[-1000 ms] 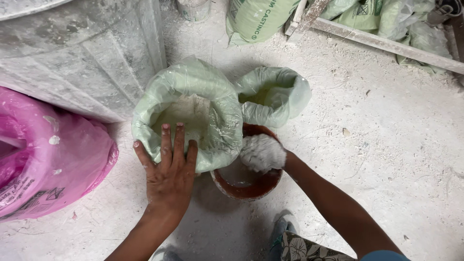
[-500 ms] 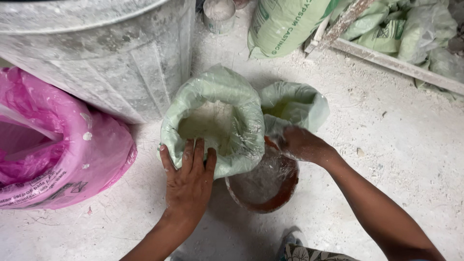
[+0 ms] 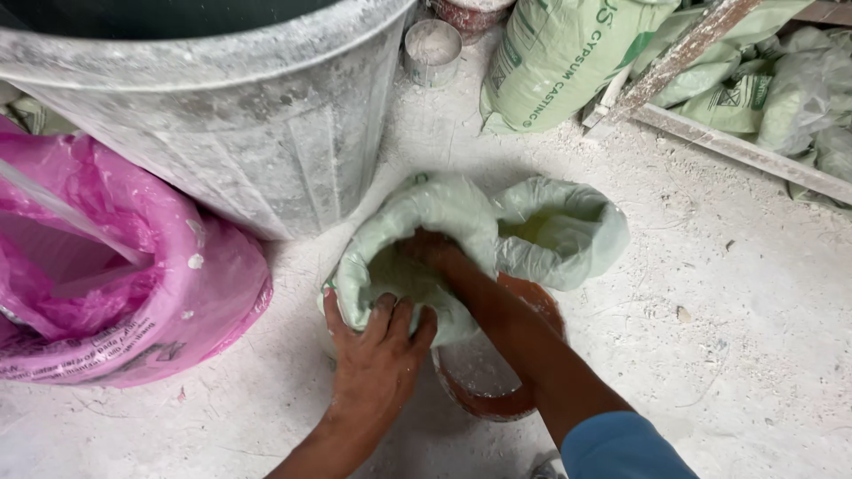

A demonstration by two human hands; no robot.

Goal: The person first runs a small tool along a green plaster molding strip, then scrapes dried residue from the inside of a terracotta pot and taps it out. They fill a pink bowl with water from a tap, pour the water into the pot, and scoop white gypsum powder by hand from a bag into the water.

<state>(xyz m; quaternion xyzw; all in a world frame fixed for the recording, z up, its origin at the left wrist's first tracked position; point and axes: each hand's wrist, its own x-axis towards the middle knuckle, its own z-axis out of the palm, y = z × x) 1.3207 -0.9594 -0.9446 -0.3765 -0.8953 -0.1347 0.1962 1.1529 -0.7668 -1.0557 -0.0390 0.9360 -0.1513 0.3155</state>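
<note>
An open pale green sack of white powder stands on the dusty floor with its top rolled down. My left hand grips the near rim of that sack, fingers hooked over the edge. My right hand reaches down inside the sack, into the powder; its fingers are hidden, so I cannot tell whether it holds anything. Under my right forearm sits a red-brown bowl dusted with white powder. A second open green sack leans against the first on its right.
A large powder-coated grey drum stands at the upper left. A pink plastic bag lies at the left. A full green sack, a small tin, a wooden plank and more bags lie at the back.
My right hand has left the bowl, where it dropped a handful of powder, and gone into the first sack. My left hand stays on the sack's rim. The view has shifted closer.
</note>
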